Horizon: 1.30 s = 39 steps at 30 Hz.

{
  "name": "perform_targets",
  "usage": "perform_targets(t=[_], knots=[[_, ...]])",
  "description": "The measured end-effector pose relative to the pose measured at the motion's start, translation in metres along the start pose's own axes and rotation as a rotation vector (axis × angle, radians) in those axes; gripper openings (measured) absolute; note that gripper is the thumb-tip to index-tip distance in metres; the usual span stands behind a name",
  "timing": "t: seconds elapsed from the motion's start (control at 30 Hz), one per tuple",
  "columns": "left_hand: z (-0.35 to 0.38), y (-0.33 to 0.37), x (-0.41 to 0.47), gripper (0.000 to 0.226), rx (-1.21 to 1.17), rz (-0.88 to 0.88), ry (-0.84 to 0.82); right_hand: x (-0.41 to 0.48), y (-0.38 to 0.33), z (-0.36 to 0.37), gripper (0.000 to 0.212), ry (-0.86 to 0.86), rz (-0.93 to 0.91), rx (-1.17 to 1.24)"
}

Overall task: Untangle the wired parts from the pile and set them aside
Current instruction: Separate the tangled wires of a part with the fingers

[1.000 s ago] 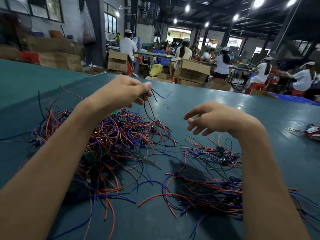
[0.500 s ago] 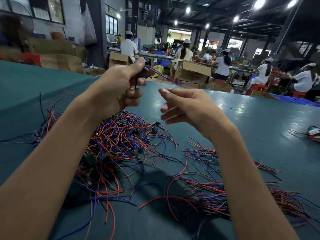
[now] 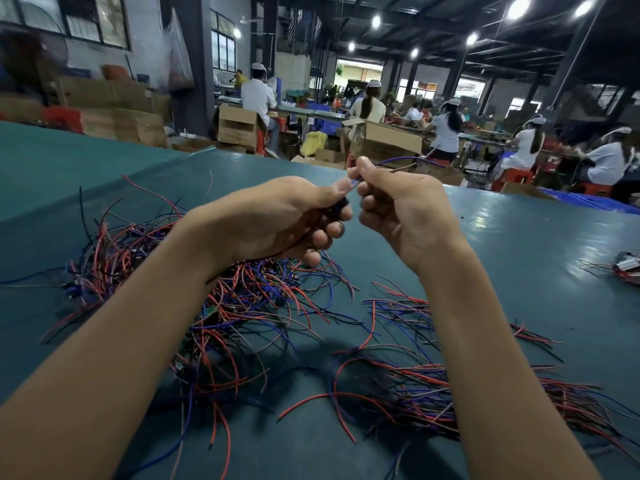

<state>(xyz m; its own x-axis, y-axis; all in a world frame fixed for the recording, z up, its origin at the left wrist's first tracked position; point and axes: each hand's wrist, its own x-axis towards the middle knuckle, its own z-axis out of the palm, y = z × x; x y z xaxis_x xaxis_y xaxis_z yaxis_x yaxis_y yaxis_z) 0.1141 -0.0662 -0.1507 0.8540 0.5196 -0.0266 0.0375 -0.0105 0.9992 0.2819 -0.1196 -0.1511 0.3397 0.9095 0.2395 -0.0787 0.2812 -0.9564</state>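
two heaps of wire are sharing the green table (image 3: 519,244) i am working over. the bigger one, the tangled pile (image 3: 249,299), is sprawling on the left, with red, blue and black leads crossing every way and a few small green boards showing through. the set-aside bundle (image 3: 419,393) is lying just beside it on the right, its wires running roughly one way. i am taking that as the spot where freed pieces are being laid so they do not knot up again. a smaller cluster (image 3: 627,266) is sitting well apart at the right edge.

i am holding both hands raised above the pile and near each other, probably so the piece in them is hanging clear of the rest. my left hand (image 3: 277,220) is curling its fingers around a small dark part (image 3: 341,205), with the thumb pressing on top to steady it. a few dark and red strands are trailing from under that hand toward the pile. i cannot tell whether they are snagged there.

my right hand (image 3: 401,209) is pinching the blue wire (image 3: 398,160) between thumb and forefinger, just beside the part, and the wire is arcing away to the right past the knuckles. that grip is looking suited to drawing the lead out straight.
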Motion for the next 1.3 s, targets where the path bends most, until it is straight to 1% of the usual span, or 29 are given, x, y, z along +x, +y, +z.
perform_targets(t=[0.13, 0.23, 0.3, 0.4, 0.47, 0.57, 0.67, 0.73, 0.77, 0.83, 0.9, 0.97, 1.03, 1.07, 1.17, 1.23, 1.3], knots=[[0.007, -0.007, 0.003, 0.034, 0.002, -0.022, -0.125, 0.004, -0.011, -0.025, 0.016, 0.060, 0.082, 0.081], [0.012, -0.014, 0.009, 0.037, 0.049, -0.004, -0.161, 0.005, -0.016, -0.044, 0.017, 0.082, 0.098, 0.082], [0.014, -0.019, 0.013, 0.038, 0.080, -0.003, -0.174, 0.004, -0.017, -0.051, 0.020, 0.082, 0.073, 0.006], [0.011, -0.024, 0.015, 0.040, 0.098, -0.023, -0.238, 0.003, -0.013, -0.053, 0.023, 0.107, -0.008, -0.199], [0.007, -0.025, 0.015, 0.040, 0.094, -0.037, -0.258, 0.004, -0.012, -0.053, 0.025, 0.125, -0.029, -0.282], [0.004, -0.026, 0.015, 0.041, 0.119, -0.058, -0.300, 0.006, -0.012, -0.054, 0.027, 0.112, -0.014, -0.250], [0.010, -0.028, 0.014, 0.043, 0.231, -0.100, -0.380, 0.006, -0.013, -0.055, 0.029, 0.073, 0.028, -0.194], [0.014, -0.029, 0.013, 0.046, 0.294, -0.120, -0.395, 0.004, -0.014, -0.052, 0.030, 0.047, 0.070, -0.160], [0.014, -0.029, 0.013, 0.047, 0.316, -0.109, -0.382, 0.004, -0.015, -0.050, 0.031, 0.042, 0.086, -0.133], [0.012, -0.026, 0.014, 0.049, 0.320, -0.025, -0.300, 0.002, -0.018, -0.047, 0.033, 0.032, 0.099, -0.049], [0.007, -0.022, 0.015, 0.049, 0.209, 0.057, -0.160, 0.001, -0.021, -0.049, 0.043, 0.037, 0.101, 0.009], [0.003, -0.017, 0.018, 0.050, 0.031, 0.094, -0.011, 0.002, -0.020, -0.051, 0.048, 0.074, 0.088, -0.085], [0.000, -0.015, 0.021, 0.051, -0.058, 0.126, 0.109, 0.004, -0.015, -0.050, 0.045, 0.057, 0.081, -0.233], [-0.001, -0.015, 0.022, 0.052, -0.057, 0.141, 0.162, 0.003, -0.012, -0.047, 0.044, -0.009, 0.106, -0.281], [-0.002, -0.019, 0.025, 0.051, -0.084, 0.171, 0.272, 0.000, -0.003, -0.038, 0.049, -0.320, 0.220, -0.311], [-0.002, -0.020, 0.026, 0.049, -0.183, 0.179, 0.290, -0.001, 0.002, -0.035, 0.052, -0.459, 0.200, -0.285], [-0.002, -0.020, 0.026, 0.049, -0.232, 0.180, 0.292, -0.001, 0.006, -0.032, 0.049, -0.535, 0.146, -0.228]])
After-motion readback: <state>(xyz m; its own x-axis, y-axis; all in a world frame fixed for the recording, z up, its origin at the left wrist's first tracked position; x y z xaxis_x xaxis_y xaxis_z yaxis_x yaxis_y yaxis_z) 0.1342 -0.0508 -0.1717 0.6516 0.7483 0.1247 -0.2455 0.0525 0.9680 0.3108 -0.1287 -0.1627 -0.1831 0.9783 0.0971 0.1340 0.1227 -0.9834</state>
